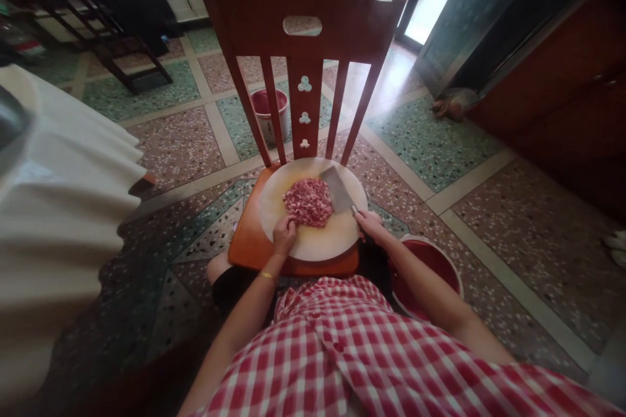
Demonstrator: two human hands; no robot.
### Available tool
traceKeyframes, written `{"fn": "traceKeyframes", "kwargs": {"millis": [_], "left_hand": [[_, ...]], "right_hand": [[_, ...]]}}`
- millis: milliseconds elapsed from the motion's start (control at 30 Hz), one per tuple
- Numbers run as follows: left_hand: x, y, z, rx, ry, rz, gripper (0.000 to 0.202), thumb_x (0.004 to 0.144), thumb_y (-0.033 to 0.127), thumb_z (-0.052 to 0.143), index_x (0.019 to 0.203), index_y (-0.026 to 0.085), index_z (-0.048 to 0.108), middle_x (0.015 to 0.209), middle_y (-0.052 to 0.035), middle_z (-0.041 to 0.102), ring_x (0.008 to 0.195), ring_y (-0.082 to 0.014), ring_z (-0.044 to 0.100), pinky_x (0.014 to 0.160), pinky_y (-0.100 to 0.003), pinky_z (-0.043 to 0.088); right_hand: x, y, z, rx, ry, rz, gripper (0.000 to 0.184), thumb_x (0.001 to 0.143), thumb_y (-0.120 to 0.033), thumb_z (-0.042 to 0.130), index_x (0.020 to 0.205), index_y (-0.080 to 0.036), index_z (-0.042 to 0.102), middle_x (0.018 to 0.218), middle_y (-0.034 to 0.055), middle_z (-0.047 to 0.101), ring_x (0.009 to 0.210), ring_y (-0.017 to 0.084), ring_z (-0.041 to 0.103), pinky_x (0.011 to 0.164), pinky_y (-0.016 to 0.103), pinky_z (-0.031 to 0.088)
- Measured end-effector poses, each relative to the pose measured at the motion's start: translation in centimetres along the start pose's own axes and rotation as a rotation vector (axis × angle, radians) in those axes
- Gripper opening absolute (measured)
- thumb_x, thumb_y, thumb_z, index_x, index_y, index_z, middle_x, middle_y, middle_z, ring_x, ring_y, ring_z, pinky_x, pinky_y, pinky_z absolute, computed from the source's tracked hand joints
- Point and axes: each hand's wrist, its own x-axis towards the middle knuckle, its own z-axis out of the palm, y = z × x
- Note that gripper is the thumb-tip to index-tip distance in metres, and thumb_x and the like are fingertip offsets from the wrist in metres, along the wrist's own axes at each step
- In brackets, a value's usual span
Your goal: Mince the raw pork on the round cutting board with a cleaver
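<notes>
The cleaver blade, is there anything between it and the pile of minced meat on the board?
Nothing visible does. The cleaver, held in the right hand, has its blade right at the right edge of the minced meat on the round chopping board. The left hand rests at the pile's near-left side.

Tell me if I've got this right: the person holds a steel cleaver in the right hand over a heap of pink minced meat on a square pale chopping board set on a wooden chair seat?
Not quite. In the head view the pale chopping board is round, not square. The rest holds: the right hand holds the steel cleaver at the heap of pink minced meat, on the wooden chair seat.
</notes>
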Motion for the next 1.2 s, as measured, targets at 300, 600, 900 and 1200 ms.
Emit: {"fn": "traceKeyframes", "kwargs": {"millis": [300,600,900,1200], "left_hand": [[0.0,0.0,0.1,-0.012,0.039,-0.028,0.022,0.078,0.016,0.039,0.086,0.017,0.061,0.083,-0.0057,0.063,0.081,-0.0160,0.058,0.079,-0.029,0.046],[-1.1,0.5,-0.4,-0.129,0.100,-0.152,0.023,0.080,0.019,0.039,0.087,0.017,0.061,0.082,-0.0036,0.064,0.080,-0.0139,0.059,0.076,-0.025,0.047],[-0.5,1.2,-0.4,-0.200,0.138,-0.138,0.023,0.080,0.019,0.039,0.087,0.017,0.061,0.085,-0.0044,0.063,0.082,-0.0143,0.058,0.078,-0.026,0.046],[-2.3,2.8,0.0,-0.257,0.067,-0.114,0.021,0.082,0.020,0.040,0.087,0.017,0.061,0.079,-0.0029,0.062,0.076,-0.0126,0.057,0.073,-0.024,0.045]], "right_hand": [[-0.4,-4.1,1.9,-0.463,0.055,-0.352,0.031,0.083,-0.036,0.050,0.112,-0.026,0.055,0.081,0.0030,0.063,0.070,0.017,0.060,0.062,0.024,0.045],[-7.3,-1.4,1.5,-1.027,0.084,-0.541,0.046,0.089,-0.031,0.038,0.135,-0.027,0.040,0.089,0.0083,0.065,0.079,0.021,0.062,0.071,0.028,0.046],[-8.9,-8.6,3.2,-0.506,0.256,-0.731,0.057,0.090,-0.030,0.033,0.143,-0.015,0.018,0.119,0.0120,0.057,0.108,0.024,0.055,0.090,0.034,0.044],[-6.8,-7.3,5.4,-0.474,0.038,-0.629,0.052,0.089,-0.026,0.036,0.140,-0.021,0.028,0.134,0.0063,0.046,0.124,0.019,0.040,0.103,0.037,0.033]]}}
